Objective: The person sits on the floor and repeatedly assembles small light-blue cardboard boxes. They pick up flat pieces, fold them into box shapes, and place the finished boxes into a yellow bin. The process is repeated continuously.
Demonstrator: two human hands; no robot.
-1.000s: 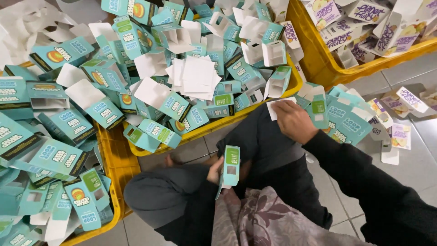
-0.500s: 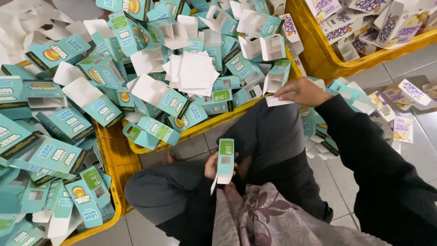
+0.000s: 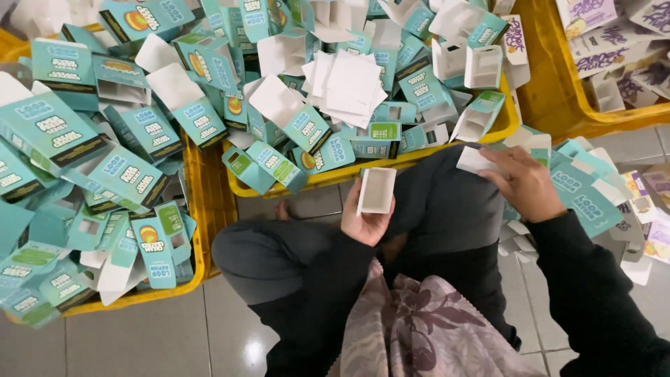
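Observation:
My left hand [image 3: 364, 220] holds a small open carton [image 3: 377, 190] over my lap, its white inside turned toward me. My right hand [image 3: 523, 183] reaches out to the right and pinches a flat white card piece [image 3: 476, 160] beside a heap of teal flat cartons [image 3: 583, 192] on the floor. I sit cross-legged in dark trousers [image 3: 447, 209], a patterned cloth over my lap.
A yellow tray [image 3: 412, 159] ahead is piled with teal cartons and a stack of white inserts [image 3: 349, 87]. Another yellow tray [image 3: 202, 230] at left overflows with teal cartons. A third tray [image 3: 558, 105] at right holds purple-printed boxes. Grey floor tiles lie below.
The carton in my left hand has turned from its teal printed face to its white open inside. My right hand has drawn back from the tray's edge with a white piece.

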